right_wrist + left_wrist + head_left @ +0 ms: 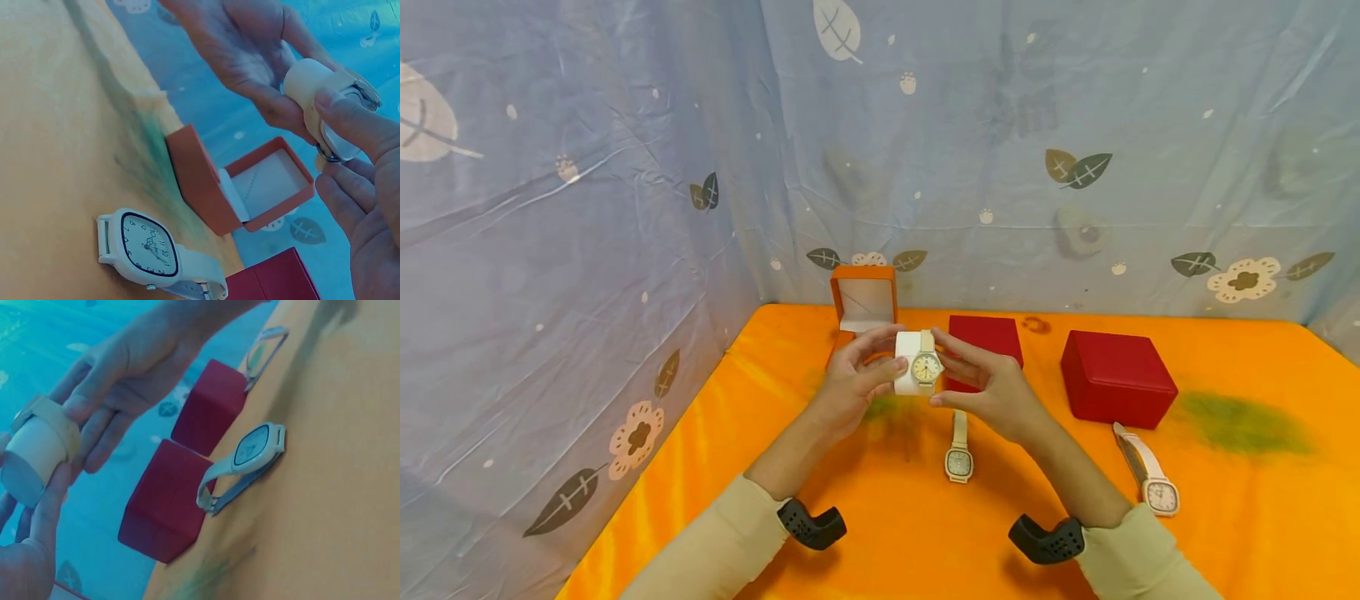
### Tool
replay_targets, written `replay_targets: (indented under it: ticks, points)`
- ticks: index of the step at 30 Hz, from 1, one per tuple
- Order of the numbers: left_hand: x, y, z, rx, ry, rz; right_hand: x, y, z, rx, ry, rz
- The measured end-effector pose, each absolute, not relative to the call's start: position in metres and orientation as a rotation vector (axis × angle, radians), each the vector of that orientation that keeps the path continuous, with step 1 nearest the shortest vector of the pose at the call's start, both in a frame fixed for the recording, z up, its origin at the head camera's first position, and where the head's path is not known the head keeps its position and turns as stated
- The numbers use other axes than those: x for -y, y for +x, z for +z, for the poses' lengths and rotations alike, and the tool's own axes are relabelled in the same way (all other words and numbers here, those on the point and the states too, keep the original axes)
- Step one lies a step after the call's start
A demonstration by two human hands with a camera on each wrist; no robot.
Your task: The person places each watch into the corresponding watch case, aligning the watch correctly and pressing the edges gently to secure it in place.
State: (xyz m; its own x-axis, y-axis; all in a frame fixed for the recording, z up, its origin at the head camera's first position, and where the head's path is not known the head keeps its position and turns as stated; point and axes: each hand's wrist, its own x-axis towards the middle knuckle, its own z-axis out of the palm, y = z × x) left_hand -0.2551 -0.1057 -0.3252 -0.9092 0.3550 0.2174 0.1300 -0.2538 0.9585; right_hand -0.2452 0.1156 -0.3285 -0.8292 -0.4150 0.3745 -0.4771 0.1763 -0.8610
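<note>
Both hands are up over the rear-left part of the desk (pixel 880 533), working one watch (pixel 927 367) strapped round a white pillow (pixel 907 373). Left hand (pixel 850 383) grips the pillow, thumb on the near side and fingers curled behind; right hand (pixel 992 387) pinches the watch, thumb below and fingers above the dial. Step in hand, as I read it: seating or straightening the watch on the pillow, with the open orange box (pixel 863 302) just behind, at the rear edge. Next move likely needs the strap snug and the dial facing up before the pillow goes into the box recess, held square so it doesn't jam on the walls. Head view gives the layout: two shut red boxes, one (pixel 985 350) right behind the hands, one (pixel 1116 377) further right; a beige watch (pixel 958 454) lying flat near the middle of the desk; a pink watch (pixel 1150 479) toward the right edge. Right wrist view adds the white lining of the orange box (pixel 269 181) and the clasp side of the strap under the right fingers (pixel 350 122), neither clear from the head. Left wrist view shows the bare end of the pillow (pixel 28 469) and the strap wrapped over it; the dial is hidden there
</note>
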Motion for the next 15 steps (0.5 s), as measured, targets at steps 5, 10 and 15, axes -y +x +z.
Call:
replay_targets:
  ticks: [5, 10, 15]
  points:
    - [0.107, -0.254, -0.325, -1.848, 0.562, 2.298, -0.113, -0.244, -0.327, 2.378, 0.899, 1.700]
    - [0.113, -0.257, -0.320, -1.968, 0.672, 2.126, -0.118, -0.243, -0.322, 2.394, 0.899, 1.588]
    - [0.121, -0.259, -0.315, -2.179, 0.829, 1.887, -0.124, -0.247, -0.321, 2.413, 0.877, 1.653]
